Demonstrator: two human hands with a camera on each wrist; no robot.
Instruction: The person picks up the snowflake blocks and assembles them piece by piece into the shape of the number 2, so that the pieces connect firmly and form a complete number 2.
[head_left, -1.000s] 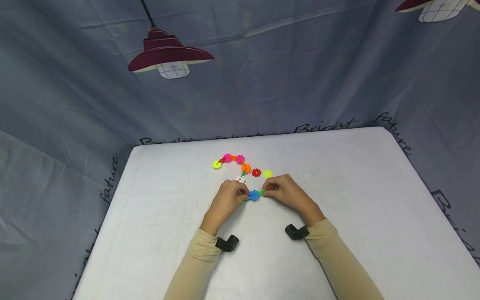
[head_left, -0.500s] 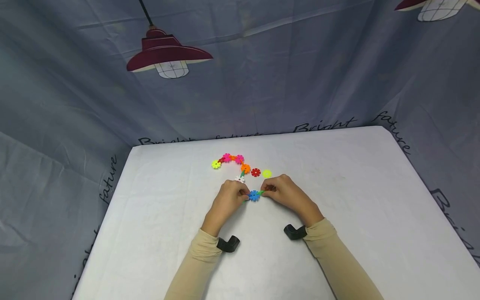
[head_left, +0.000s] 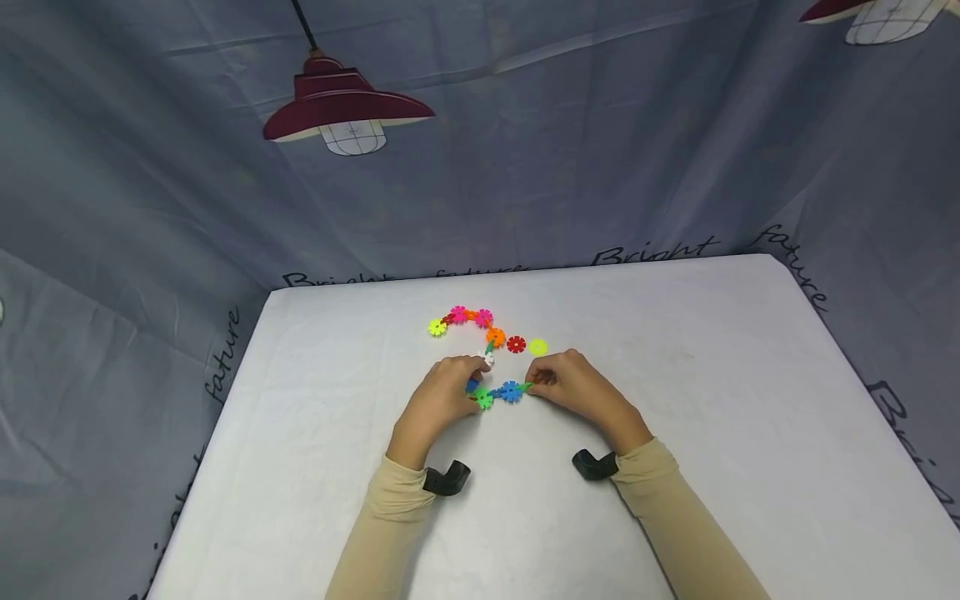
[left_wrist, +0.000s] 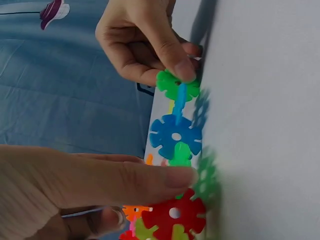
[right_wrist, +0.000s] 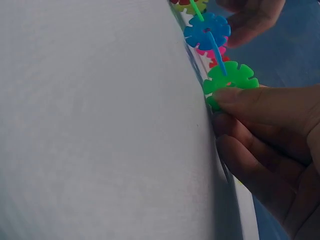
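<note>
Notched plastic linking discs are joined into a curved chain. In the head view, my right hand (head_left: pixel 573 385) is at the chain's right end, thumb and fingers pinching a green disc (right_wrist: pixel 240 72). A blue link joins that to a blue disc (left_wrist: pixel 176 136) between my hands. My left hand (head_left: pixel 438 393) lies around the chain's left part, thumb and fingers apart. Its thumb is near a second green disc (head_left: pixel 483 399), with a white disc (head_left: pixel 489 358) at its fingertips. In the left wrist view, the thumb crosses above a red disc (left_wrist: pixel 175 220), partly hiding it.
The chain's far end curves back through an orange disc (head_left: pixel 496 337) and pink discs to a yellow one (head_left: pixel 437 327). A loose red disc (head_left: pixel 516 344) and a loose yellow disc (head_left: pixel 537 347) lie beyond my hands on the white table (head_left: pixel 712 350). Grey curtains (head_left: pixel 510 192) surround it.
My left hand has let go beside the blue disc and shifted left, its thumb and fingers spreading. The nearby green disc now shows. My right hand keeps its pinch nearly in place.
</note>
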